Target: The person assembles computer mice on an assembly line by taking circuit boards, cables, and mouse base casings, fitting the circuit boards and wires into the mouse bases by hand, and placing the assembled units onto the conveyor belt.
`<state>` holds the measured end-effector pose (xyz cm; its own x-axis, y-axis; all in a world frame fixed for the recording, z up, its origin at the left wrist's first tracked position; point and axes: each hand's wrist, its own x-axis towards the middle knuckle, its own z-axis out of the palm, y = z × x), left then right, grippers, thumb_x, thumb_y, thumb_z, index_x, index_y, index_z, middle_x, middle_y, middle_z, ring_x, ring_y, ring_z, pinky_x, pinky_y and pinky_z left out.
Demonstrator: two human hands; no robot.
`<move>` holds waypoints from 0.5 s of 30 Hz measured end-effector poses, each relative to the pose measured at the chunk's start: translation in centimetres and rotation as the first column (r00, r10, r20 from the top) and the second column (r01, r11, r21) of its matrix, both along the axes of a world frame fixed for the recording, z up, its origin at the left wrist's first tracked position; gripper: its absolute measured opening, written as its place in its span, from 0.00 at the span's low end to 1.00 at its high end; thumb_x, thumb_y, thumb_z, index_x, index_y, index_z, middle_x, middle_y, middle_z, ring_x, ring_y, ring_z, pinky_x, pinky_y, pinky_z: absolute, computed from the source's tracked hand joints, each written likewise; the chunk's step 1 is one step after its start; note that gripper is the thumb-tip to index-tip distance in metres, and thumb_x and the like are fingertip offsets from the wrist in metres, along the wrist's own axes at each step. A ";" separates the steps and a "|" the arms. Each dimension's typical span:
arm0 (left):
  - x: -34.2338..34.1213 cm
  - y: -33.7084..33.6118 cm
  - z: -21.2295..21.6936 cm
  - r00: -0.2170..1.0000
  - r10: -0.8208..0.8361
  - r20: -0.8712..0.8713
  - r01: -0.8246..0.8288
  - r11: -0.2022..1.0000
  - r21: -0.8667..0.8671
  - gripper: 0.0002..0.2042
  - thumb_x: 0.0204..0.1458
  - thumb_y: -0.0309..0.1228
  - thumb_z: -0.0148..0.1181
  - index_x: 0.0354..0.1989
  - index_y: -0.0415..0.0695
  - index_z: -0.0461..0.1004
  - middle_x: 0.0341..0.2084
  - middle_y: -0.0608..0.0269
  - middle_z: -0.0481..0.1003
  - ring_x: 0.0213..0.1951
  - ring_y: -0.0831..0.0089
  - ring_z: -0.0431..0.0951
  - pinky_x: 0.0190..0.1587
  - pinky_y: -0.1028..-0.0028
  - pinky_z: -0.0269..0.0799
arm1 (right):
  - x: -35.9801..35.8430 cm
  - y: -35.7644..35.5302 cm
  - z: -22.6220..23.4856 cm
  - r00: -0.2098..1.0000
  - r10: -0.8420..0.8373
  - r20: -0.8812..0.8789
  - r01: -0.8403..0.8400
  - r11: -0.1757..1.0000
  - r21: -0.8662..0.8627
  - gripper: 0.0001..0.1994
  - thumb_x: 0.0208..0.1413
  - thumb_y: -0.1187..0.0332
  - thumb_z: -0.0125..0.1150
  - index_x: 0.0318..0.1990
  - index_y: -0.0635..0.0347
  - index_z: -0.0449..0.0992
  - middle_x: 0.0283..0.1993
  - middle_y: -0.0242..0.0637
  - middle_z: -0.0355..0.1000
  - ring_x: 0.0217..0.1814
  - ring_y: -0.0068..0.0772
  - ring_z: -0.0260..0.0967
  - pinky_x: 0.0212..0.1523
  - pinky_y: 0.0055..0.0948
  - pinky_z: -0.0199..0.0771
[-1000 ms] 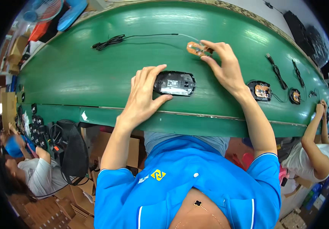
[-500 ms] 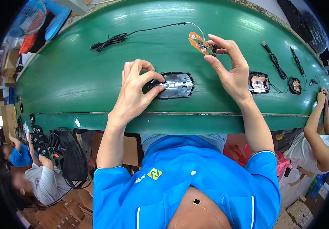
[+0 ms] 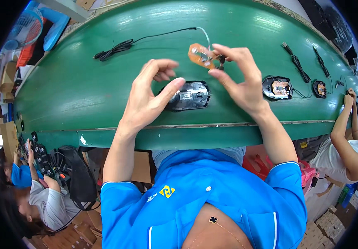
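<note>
Between the thumb and fingers of my right hand [image 3: 241, 74] is an orange circuit board [image 3: 199, 56], held above the bench by its right end. A pale wire runs from the board to a black cable [image 3: 162, 33], whose coiled bundle [image 3: 118, 50] lies at the far left. Below the board, a black mouse base shell [image 3: 194, 96] rests open side up on the green bench. My left hand [image 3: 154, 87] hovers over the shell's left end with thumb and fingers apart, hiding that end.
To the right lie a mouse base with a board fitted [image 3: 279, 88], a smaller round one [image 3: 319, 89] and coiled cables [image 3: 299, 68]. The green bench [image 3: 62, 91] extends both ways. A co-worker's hands [image 3: 349, 96] are at the far right; other people sit at lower left.
My left hand has let go of the mouse shell and its fingers have spread. My right hand has brought the circuit board left and slightly down, nearer the shell.
</note>
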<state>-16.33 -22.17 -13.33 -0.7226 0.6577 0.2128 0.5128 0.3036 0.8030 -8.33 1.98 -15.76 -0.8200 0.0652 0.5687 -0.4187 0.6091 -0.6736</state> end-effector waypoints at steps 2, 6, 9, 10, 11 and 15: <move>0.3 1.9 0.8 0.965 -0.027 0.260 -0.010 0.990 0.140 0.11 0.57 0.27 0.69 0.46 0.39 0.79 0.40 0.60 0.77 0.40 0.72 0.74 0.45 0.73 0.72 | 0.5 -0.8 0.1 0.999 0.043 -0.029 -0.040 0.997 0.071 0.23 0.59 0.71 0.69 0.63 0.59 0.76 0.54 0.39 0.77 0.54 0.32 0.72 0.56 0.31 0.72; -0.2 3.0 1.9 0.835 -0.168 0.525 0.028 0.964 0.264 0.10 0.58 0.25 0.68 0.46 0.38 0.78 0.37 0.57 0.80 0.34 0.74 0.78 0.38 0.78 0.75 | -0.1 -1.6 1.2 0.992 0.096 -0.085 -0.094 0.995 0.036 0.20 0.64 0.67 0.63 0.62 0.59 0.76 0.55 0.41 0.77 0.59 0.35 0.72 0.59 0.33 0.71; -1.0 2.7 2.5 0.687 -0.337 0.643 0.231 0.941 0.246 0.09 0.58 0.23 0.68 0.45 0.37 0.77 0.35 0.53 0.82 0.29 0.73 0.80 0.33 0.80 0.77 | -1.4 -1.2 2.8 0.977 0.141 -0.158 -0.182 0.939 -0.291 0.19 0.71 0.60 0.55 0.62 0.59 0.76 0.59 0.44 0.76 0.65 0.40 0.70 0.65 0.37 0.70; -1.0 2.8 2.7 0.679 -0.348 0.647 0.247 0.937 0.246 0.09 0.58 0.23 0.68 0.45 0.37 0.77 0.35 0.53 0.82 0.29 0.73 0.80 0.33 0.80 0.77 | -2.3 -0.9 2.6 0.965 0.254 -0.068 -0.263 0.921 -0.287 0.19 0.73 0.57 0.50 0.62 0.58 0.77 0.61 0.44 0.75 0.69 0.42 0.68 0.69 0.39 0.67; -1.0 3.3 3.0 0.650 -0.379 0.658 0.248 0.925 0.288 0.10 0.57 0.22 0.68 0.45 0.37 0.77 0.34 0.53 0.82 0.29 0.72 0.81 0.34 0.80 0.78 | -3.6 0.0 2.0 0.930 0.367 0.013 -0.345 0.887 -0.308 0.21 0.75 0.55 0.44 0.61 0.57 0.77 0.63 0.45 0.74 0.72 0.43 0.65 0.73 0.42 0.64; -1.7 3.4 3.8 0.555 -0.481 0.679 0.209 0.870 0.445 0.11 0.57 0.20 0.68 0.46 0.36 0.76 0.31 0.52 0.83 0.29 0.69 0.83 0.35 0.79 0.81 | -7.1 0.8 1.2 0.792 0.589 0.161 -0.539 0.798 -0.269 0.17 0.75 0.59 0.47 0.57 0.54 0.79 0.60 0.42 0.75 0.69 0.41 0.67 0.71 0.42 0.66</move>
